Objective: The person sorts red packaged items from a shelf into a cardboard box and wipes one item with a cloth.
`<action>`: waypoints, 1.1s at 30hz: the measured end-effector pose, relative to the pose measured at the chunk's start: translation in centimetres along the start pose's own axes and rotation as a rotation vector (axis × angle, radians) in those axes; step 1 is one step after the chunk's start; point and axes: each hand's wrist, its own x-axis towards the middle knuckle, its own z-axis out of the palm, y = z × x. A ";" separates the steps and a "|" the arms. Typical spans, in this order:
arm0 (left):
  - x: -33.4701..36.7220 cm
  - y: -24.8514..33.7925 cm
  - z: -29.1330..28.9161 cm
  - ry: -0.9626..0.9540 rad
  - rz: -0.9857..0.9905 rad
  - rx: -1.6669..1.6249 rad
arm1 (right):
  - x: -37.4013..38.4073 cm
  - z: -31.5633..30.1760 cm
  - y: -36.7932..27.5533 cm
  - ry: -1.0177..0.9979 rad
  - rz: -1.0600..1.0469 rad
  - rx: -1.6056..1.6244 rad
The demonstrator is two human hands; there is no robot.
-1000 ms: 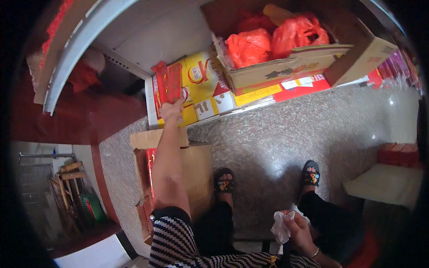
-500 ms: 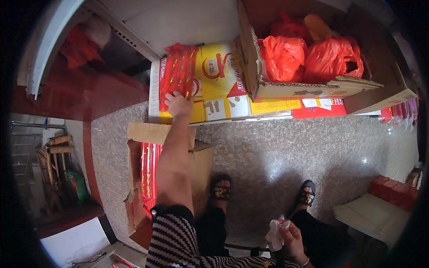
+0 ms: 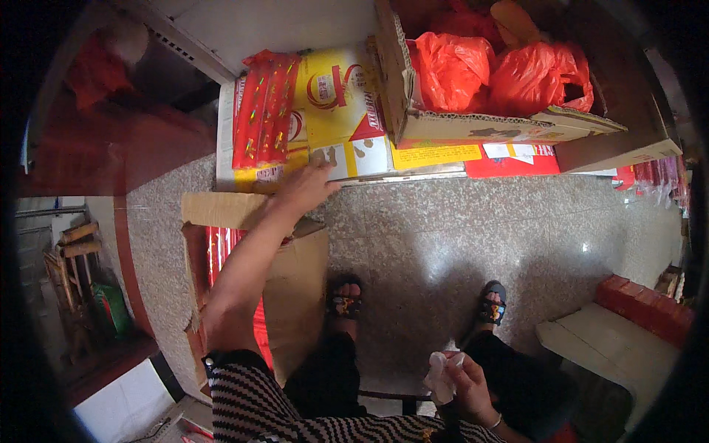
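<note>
My left hand [image 3: 304, 186] reaches forward, holding nothing, its fingers apart beside the front edge of a yellow and white carton [image 3: 325, 88]. On that carton, just left and beyond the hand, lie long shiny red packs [image 3: 264, 111] with gold marks, side by side. Under my left forearm stands an open brown cardboard box [image 3: 295, 288] with more long red packs [image 3: 260, 332] inside, partly hidden by the arm. Close to my body, my right hand [image 3: 473, 387] pinches a crumpled white tissue-like piece [image 3: 441, 376].
A large cardboard box [image 3: 473, 127] with red plastic bags [image 3: 543, 77] stands at the far right of the cartons. A dark red cabinet [image 3: 140, 159] is at the left. At the lower right is a pale table [image 3: 598, 347] with a red box [image 3: 642, 306]. My feet stand on speckled floor [image 3: 428, 229].
My left hand has let go of the red packs and drawn back to the right and nearer. The packs lie on the carton. My right hand still holds the white piece.
</note>
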 end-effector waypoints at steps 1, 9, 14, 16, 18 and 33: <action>-0.2 -0.1 0.9 -0.055 0.066 0.066 | 0.0 0.1 0.1 0.002 -0.009 -0.030; 0.1 0.4 1.7 -0.205 -0.010 0.227 | -1.0 1.0 0.3 -0.003 -0.019 -0.098; -0.1 -3.0 0.9 0.204 -0.259 -0.060 | -0.5 0.5 1.2 -0.032 -0.022 -0.074; -0.5 -4.6 -0.2 0.416 -0.456 0.000 | -1.1 0.9 1.1 -0.021 0.018 -0.059; -0.8 -6.2 -2.0 0.432 -0.724 0.120 | -0.9 0.5 2.3 -0.009 -0.008 -0.012; 2.6 -7.1 -1.8 0.148 -0.890 -0.277 | 0.1 -1.2 4.3 -0.156 -0.069 -0.035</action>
